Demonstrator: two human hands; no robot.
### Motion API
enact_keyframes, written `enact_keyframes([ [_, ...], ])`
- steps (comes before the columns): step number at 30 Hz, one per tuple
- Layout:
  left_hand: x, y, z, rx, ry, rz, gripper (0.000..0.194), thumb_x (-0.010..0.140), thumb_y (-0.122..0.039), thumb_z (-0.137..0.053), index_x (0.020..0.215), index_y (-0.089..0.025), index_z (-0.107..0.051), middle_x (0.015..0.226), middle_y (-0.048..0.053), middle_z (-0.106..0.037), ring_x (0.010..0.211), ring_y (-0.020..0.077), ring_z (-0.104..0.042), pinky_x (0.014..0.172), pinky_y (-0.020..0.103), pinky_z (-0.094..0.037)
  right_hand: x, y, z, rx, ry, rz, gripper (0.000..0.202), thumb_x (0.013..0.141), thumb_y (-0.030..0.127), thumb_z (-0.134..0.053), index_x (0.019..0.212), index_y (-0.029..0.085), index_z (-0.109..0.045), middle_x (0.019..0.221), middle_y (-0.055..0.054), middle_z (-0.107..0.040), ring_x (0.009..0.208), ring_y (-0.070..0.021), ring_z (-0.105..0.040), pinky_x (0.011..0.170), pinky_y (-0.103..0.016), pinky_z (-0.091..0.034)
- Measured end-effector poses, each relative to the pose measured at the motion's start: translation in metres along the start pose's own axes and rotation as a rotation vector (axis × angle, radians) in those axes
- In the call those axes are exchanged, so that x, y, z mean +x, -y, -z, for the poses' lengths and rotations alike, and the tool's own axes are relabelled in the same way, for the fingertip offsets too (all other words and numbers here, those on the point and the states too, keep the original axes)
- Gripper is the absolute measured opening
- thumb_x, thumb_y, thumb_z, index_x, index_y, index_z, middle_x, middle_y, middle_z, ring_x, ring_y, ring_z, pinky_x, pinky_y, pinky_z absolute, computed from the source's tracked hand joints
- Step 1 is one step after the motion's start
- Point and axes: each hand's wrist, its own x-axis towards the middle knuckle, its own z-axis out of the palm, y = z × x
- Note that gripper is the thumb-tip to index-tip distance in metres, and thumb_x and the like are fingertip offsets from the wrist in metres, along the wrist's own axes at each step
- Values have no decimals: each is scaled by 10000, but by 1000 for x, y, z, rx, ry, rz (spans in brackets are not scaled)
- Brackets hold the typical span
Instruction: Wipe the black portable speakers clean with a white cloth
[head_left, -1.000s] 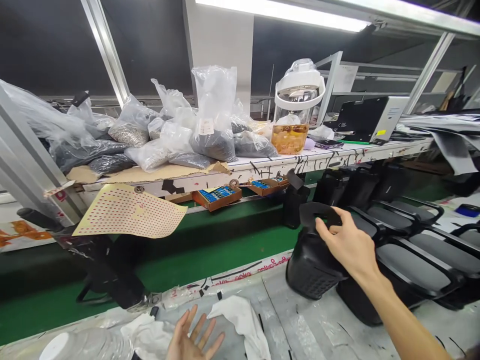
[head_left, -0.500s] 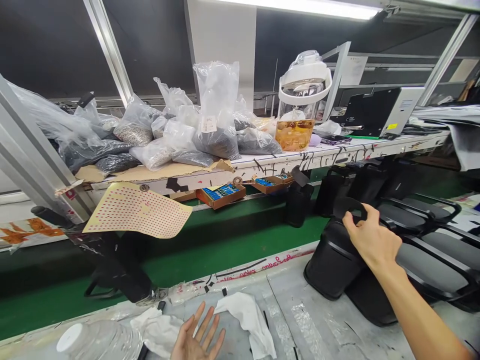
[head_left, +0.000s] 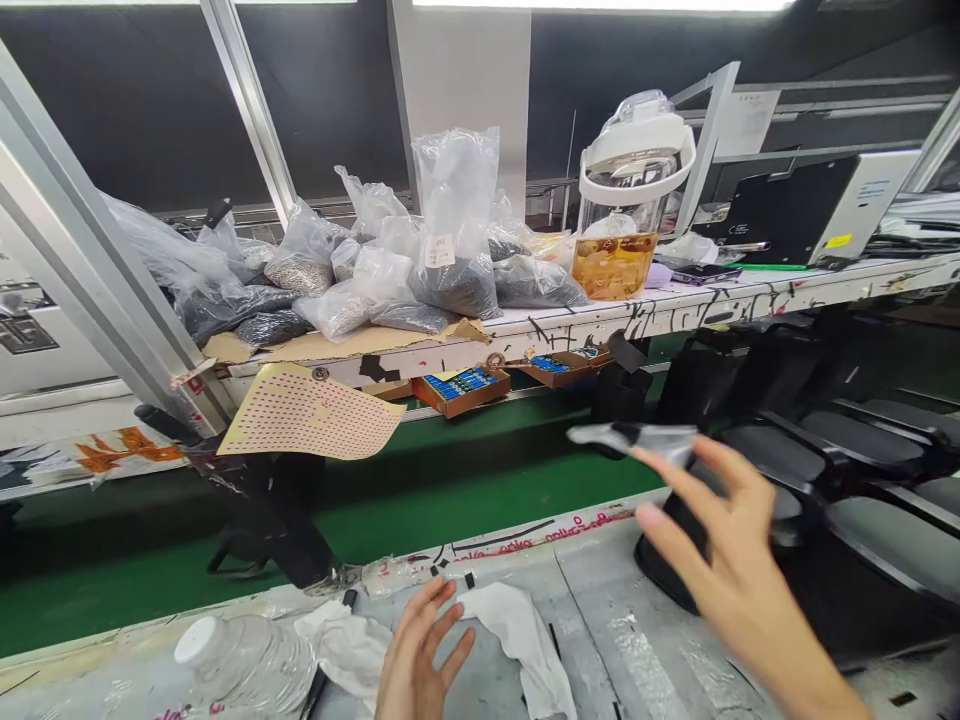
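Note:
My right hand (head_left: 720, 560) is raised at the right with thumb and fingers spread. Just beyond its fingertips is a thin, shiny grey and black piece (head_left: 637, 438), smeared by motion; whether it still touches the fingers is unclear. Low in the middle, my left hand (head_left: 424, 650) has its fingers loosely curved and apart, with nothing visible in it. A crumpled white cloth (head_left: 517, 640) lies just right of it, and another white cloth (head_left: 349, 645) just left. Behind my right hand stand dark items (head_left: 664, 570), partly hidden by it.
A clear plastic bottle (head_left: 247, 660) lies at the lower left. Bags of small parts (head_left: 457, 280) and a jug of amber liquid (head_left: 615, 265) stand on the shelf. Below its edge hang a dotted yellow sheet (head_left: 315, 410) and boxes of blue pieces (head_left: 461, 388). Black chairs (head_left: 847, 450) line the right.
My right hand has gone from gripping a flat black piece with a hole to spread fingers, a blurred piece beyond them. My left hand has turned and curled slightly. The view has shifted left.

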Motion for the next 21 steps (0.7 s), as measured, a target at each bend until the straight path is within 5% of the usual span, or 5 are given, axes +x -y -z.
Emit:
enact_keyframes([
  [4, -32, -19, -40, 107, 180, -341, 737, 514, -571, -845, 1169, -304, -636, 1322, 125, -543, 1259, 370, -466, 920, 475, -520, -30, 42, -22, 835, 524, -494, 460, 894, 544, -447, 1309, 384, -565, 1488, -21, -399, 1352, -302, -361, 1046, -491, -385],
  [7, -49, -33, -60, 76, 257, -398, 880, 397, -637, -854, 1181, -309, -627, 1263, 121, -564, 1133, 348, -540, 862, 449, -540, -34, 65, -30, 1141, 724, -612, 502, 918, 543, -345, 1335, 350, -547, 1396, -51, -520, 1276, -286, -449, 953, -456, -443],
  [12, -66, -43, -72, 91, 301, -432, 827, 409, -605, -868, 1142, -293, -648, 1211, 93, -584, 1016, 298, -595, 835, 378, -533, -37, 77, -40, 1085, 767, -588, 524, 863, 584, -419, 1302, 343, -578, 1322, -42, -588, 1195, -269, -502, 805, -365, -429],
  [17, -77, -47, -78, 179, 203, -451, 659, 551, -469, -864, 1115, -232, -620, 976, 71, -693, 952, 259, -655, 795, 324, -536, -49, 76, -43, 1054, 759, -552, 575, 826, 652, -413, 1270, 338, -600, 1361, -37, -562, 1250, -295, -456, 834, -378, -409],
  [21, -83, -49, -80, 91, 181, -366, 475, 582, -426, -860, 969, -224, -674, 786, 1, -709, 685, 163, -660, 629, 255, -531, -53, 78, -40, 1082, 760, -567, 578, 807, 654, -484, 1298, 367, -583, 1403, -9, -526, 1276, -297, -439, 862, -367, -407],
])
